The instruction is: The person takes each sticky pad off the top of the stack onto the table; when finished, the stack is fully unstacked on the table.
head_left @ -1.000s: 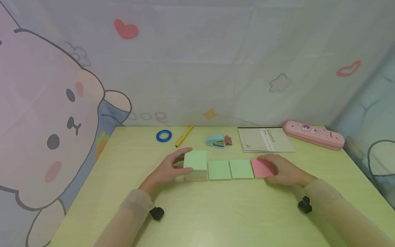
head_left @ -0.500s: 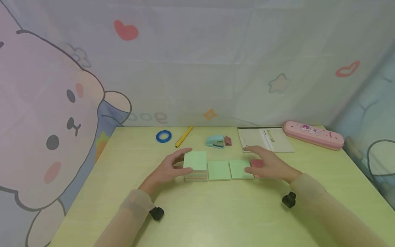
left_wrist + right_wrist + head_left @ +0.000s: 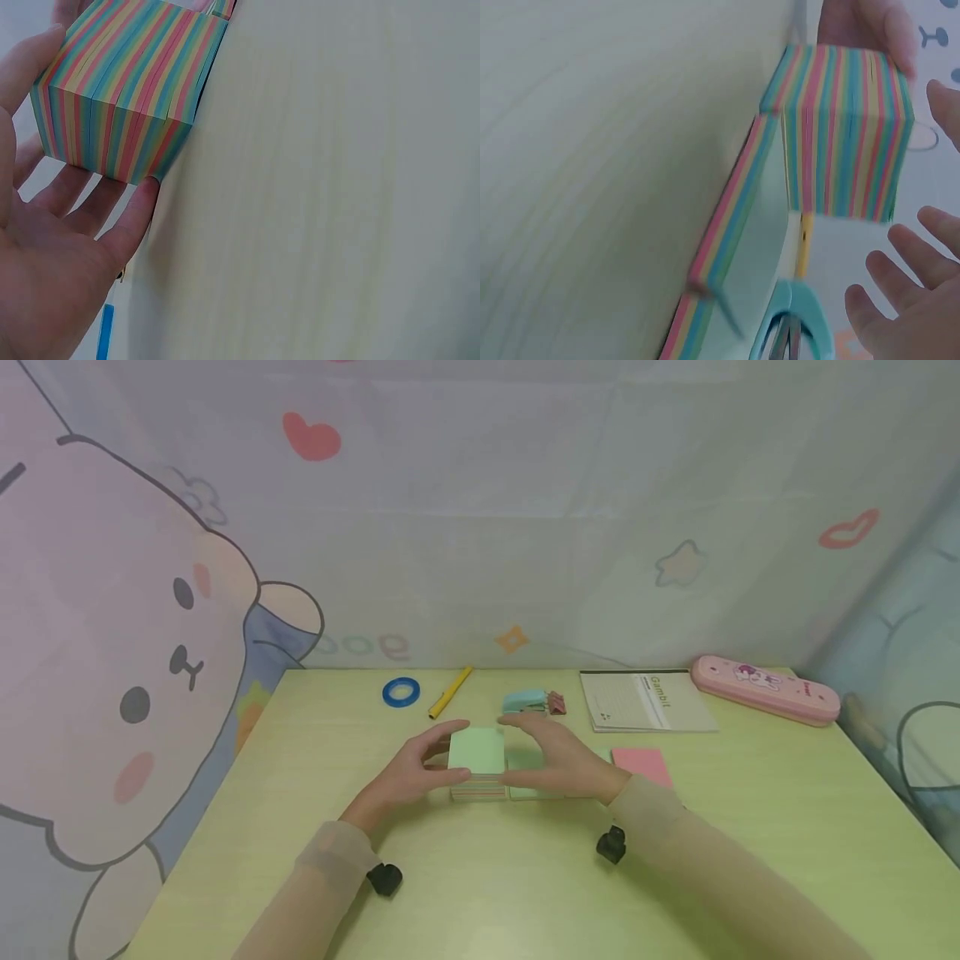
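Green-topped, rainbow-edged thick block of sticky notes point(image 3: 477, 762) is sitting in the left hand point(image 3: 408, 774)'s grip; right hand point(image 3: 558, 757), fingers spread, is reaching over thinner pads point(image 3: 534, 777) laid beside it on the desk point(image 3: 480, 877), holding nothing.

Your tall sticky-note block point(image 3: 477, 763) stands flat on the table point(image 3: 525, 893), green sheet on top, sides striped in rainbow layers. Touching the block's right side lies a thin green-topped pad point(image 3: 527, 777), and a pink pad point(image 3: 642, 766) sits well right of the block.

Left hand point(image 3: 408, 774) curled, right hand point(image 3: 558, 758) spread
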